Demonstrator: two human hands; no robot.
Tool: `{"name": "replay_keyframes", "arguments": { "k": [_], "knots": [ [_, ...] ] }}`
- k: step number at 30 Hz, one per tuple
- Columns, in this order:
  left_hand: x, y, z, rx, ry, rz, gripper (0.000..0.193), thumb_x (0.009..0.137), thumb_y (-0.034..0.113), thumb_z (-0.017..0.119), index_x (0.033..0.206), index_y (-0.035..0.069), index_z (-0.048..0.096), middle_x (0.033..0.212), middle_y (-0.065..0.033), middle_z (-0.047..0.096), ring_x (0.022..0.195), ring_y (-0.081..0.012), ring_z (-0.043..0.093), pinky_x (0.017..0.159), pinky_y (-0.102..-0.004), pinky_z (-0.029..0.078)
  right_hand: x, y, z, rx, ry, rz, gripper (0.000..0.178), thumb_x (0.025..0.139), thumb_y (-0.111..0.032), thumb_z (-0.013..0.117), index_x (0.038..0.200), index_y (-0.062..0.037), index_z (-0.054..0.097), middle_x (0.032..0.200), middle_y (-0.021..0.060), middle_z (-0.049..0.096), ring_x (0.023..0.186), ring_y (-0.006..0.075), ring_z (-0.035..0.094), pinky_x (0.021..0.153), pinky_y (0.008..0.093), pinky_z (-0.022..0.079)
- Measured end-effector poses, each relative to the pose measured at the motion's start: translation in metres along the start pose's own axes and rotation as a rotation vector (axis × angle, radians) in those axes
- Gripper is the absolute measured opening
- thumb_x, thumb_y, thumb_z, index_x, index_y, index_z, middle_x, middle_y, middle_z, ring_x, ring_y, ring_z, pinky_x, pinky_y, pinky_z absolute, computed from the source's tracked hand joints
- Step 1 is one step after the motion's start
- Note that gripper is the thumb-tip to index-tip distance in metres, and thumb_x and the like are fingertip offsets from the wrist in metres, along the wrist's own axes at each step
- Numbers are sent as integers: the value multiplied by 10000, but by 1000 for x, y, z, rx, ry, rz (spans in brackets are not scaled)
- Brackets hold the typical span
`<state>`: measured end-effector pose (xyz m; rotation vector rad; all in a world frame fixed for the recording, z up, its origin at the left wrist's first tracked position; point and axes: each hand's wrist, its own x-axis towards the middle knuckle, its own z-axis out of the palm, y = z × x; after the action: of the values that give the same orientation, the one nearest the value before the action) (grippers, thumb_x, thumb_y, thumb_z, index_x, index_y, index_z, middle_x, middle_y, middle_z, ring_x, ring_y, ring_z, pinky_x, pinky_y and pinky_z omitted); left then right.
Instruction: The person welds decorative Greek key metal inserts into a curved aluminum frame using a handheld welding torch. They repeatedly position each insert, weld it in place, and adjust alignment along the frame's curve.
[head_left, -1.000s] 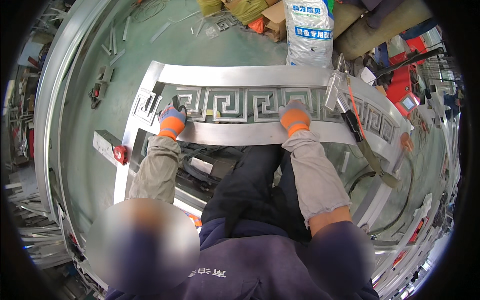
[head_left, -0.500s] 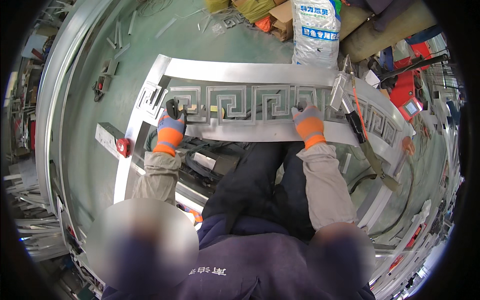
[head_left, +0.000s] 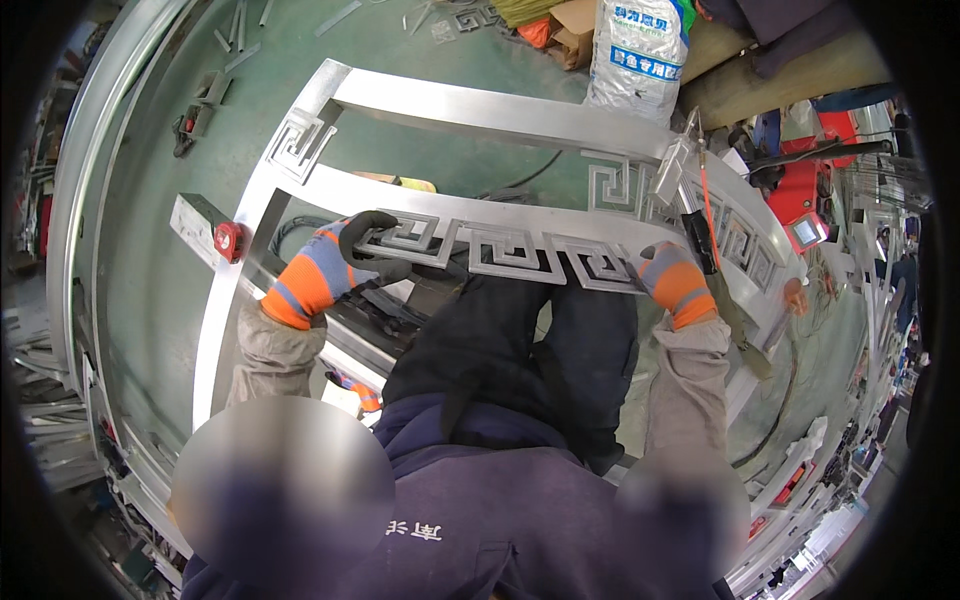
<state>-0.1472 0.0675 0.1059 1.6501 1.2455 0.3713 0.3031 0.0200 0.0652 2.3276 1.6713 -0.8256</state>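
Note:
A silver metal strip with a square-spiral key pattern [head_left: 497,272] is held between my hands, above my thighs and the near rail. My left hand [head_left: 330,262], in an orange and grey glove with dark fingertips, curls round its left end. At its right end my right hand [head_left: 675,277], gloved alike, has its fingers closed, partly hidden. Beneath lies a large curved aluminium frame [head_left: 470,112]. Similar key-pattern pieces sit in it, one at the left corner [head_left: 299,146] and others to the right [head_left: 617,187].
A red tape measure [head_left: 229,241] rests at the frame's left side. Over the right part lies a tool with a black grip [head_left: 697,240] and an orange cord. Beyond stand a white sack [head_left: 637,65] and a red machine [head_left: 797,205]. Metal offcuts [head_left: 240,25] lie on the green floor.
The key-pattern strip has come out of the frame's upper opening toward me and tilted. My hands have moved nearer and wider apart, now at its ends.

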Motion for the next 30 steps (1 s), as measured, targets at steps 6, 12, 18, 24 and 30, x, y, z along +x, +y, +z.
{"name": "replay_keyframes", "arguments": {
  "k": [6,12,18,24,30],
  "knots": [
    [21,-27,10,-424,118,-252,413,824,126,735,1198,35,587,929,-50,622,810,-128,590,761,-294,502,10,6,10,159,95,-89,397,779,-357,670,925,12,682,879,225,690,873,382,656,786,432,513],
    [6,-47,81,-977,402,-77,429,868,-9,630,1237,45,418,1012,-97,610,848,-167,629,691,-329,573,-4,36,86,540,598,-349,419,872,-362,622,1120,-24,631,1073,173,677,939,339,651,839,477,505],
    [-3,1,128,-1364,223,-154,397,905,53,589,1277,24,452,1102,-129,632,950,-215,666,754,-327,598,-65,-35,97,2711,-21,-385,475,954,-448,527,1305,-129,560,1301,107,583,1232,339,502,1069,543,372],
    [1,22,131,-1662,176,-58,438,974,222,504,1380,69,451,1239,-116,606,1153,-260,584,1002,-457,472,-89,-91,79,1146,543,-278,425,1001,-298,491,1388,-126,466,1246,108,596,1099,235,589,859,406,544],
    [-27,49,166,-1523,-57,-185,410,1028,289,446,1391,101,466,1265,-59,582,1197,-201,547,986,-392,478,-115,-102,89,1030,576,-303,437,993,-289,508,1345,-31,477,1193,164,609,1049,240,608,812,355,550]
  ]
}}
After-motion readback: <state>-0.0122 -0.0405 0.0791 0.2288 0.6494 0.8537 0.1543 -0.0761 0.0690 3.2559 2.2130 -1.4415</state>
